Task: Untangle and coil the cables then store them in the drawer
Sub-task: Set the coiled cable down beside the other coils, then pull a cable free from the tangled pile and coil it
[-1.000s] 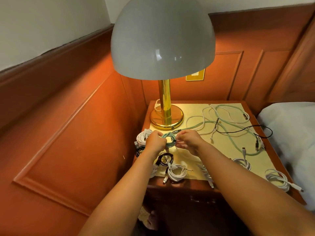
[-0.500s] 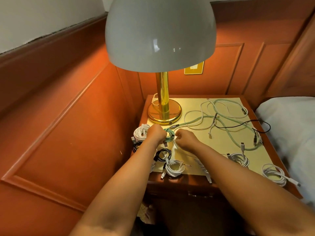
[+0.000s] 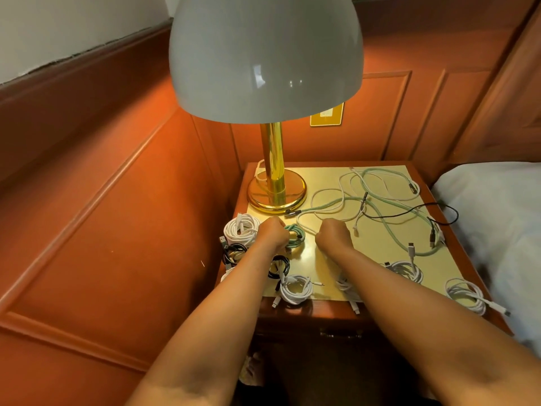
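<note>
Red-brown wood panelling backs a small nightstand point(image 3: 316, 310) whose top carries a brass lamp point(image 3: 273, 183) at its rear left corner, the pale shade filling the upper view and hiding the wall behind. Near the left edge the left hand point(image 3: 272, 234) is curled round a small green coil point(image 3: 295, 237), though its fingertips are turned away and how they pinch cannot be made out. Just right of it the right hand point(image 3: 333, 234) is closed in a fist, seemingly on a white cable point(image 3: 304, 227) that loops out from under it (the grip itself is hidden by the knuckles). Loose green, white and black cables point(image 3: 377, 200) sprawl tangled over the rear right of the top. Finished white coils point(image 3: 295, 290) sit along the front edge, one partly covered by the right forearm. A black coil point(image 3: 234, 253) and a larger white one point(image 3: 241, 230) lie at the left edge. Below the front edge, only a dim drawer handle point(image 3: 339, 335) shows.
</note>
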Motion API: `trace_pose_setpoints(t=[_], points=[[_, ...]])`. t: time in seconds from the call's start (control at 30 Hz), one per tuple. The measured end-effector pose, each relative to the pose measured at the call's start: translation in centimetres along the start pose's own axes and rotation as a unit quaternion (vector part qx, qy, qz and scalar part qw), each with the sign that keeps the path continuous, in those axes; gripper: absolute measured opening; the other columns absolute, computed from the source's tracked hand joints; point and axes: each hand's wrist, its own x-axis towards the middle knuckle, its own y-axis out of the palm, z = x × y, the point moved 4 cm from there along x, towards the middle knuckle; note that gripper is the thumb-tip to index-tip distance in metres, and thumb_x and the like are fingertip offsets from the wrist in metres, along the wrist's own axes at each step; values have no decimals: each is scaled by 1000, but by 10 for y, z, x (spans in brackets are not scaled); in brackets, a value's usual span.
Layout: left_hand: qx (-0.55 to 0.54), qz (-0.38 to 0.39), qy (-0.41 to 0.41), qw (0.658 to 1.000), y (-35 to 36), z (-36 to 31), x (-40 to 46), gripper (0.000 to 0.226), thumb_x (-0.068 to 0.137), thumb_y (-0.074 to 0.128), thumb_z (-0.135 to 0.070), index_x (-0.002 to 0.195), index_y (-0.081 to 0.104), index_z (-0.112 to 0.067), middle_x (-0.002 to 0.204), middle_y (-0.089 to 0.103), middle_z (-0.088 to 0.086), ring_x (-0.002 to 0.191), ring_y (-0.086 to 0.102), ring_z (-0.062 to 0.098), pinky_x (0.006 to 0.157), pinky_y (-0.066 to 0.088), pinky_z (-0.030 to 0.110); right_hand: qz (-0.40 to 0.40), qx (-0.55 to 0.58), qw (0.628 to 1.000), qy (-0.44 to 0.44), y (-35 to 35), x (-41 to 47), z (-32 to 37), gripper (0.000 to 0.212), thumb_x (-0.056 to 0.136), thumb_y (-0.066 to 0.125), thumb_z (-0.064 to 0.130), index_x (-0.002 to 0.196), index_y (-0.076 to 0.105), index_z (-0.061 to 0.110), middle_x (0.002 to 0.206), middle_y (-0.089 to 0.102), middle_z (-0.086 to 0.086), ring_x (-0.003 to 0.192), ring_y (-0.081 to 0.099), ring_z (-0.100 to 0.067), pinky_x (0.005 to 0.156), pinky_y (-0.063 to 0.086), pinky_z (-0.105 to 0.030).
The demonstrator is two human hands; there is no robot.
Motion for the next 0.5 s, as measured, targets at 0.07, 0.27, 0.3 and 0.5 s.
trace_pose_setpoints(t=[0.07, 0.27, 0.3, 0.5], points=[[12, 0, 3, 1000, 1, 0, 0, 26, 86, 53, 1, 109, 64, -1, 109, 65, 20, 98, 64, 36, 84, 57, 42, -11, 6, 1000, 17, -3, 2, -4, 9, 91, 50, 0, 89, 58, 2, 86, 52, -12, 74, 49, -25, 58, 35, -27], [95, -17, 13, 995, -1, -3, -8, 23, 93, 52, -9, 110, 64, 1, 113, 65, 19, 96, 59, 31, 70, 41, 32, 6, 40, 998, 43, -9, 6, -11, 8, 91, 53, 5, 92, 60, 0, 88, 54, -13, 78, 51, -27, 60, 39, -27], [104, -20, 16, 994, -2, -6, -10, 26, 94, 52, -11, 115, 62, 0, 118, 63, 18, 104, 58, 32, 73, 42, 31, 16, 64, 997, 46, -12, 7, -11, 9, 90, 55, 7, 88, 60, 1, 86, 57, -13, 74, 53, -27, 57, 38, -25], [183, -71, 68, 978, 0, -32, -31, 34, 93, 49, -15, 125, 56, -8, 127, 59, 16, 117, 54, 35, 93, 46, 40, 107, 281, 954, 15, -58, 9, -3, 11, 93, 51, 0, 87, 59, 3, 81, 65, -17, 64, 60, -23, 51, 46, -28]])
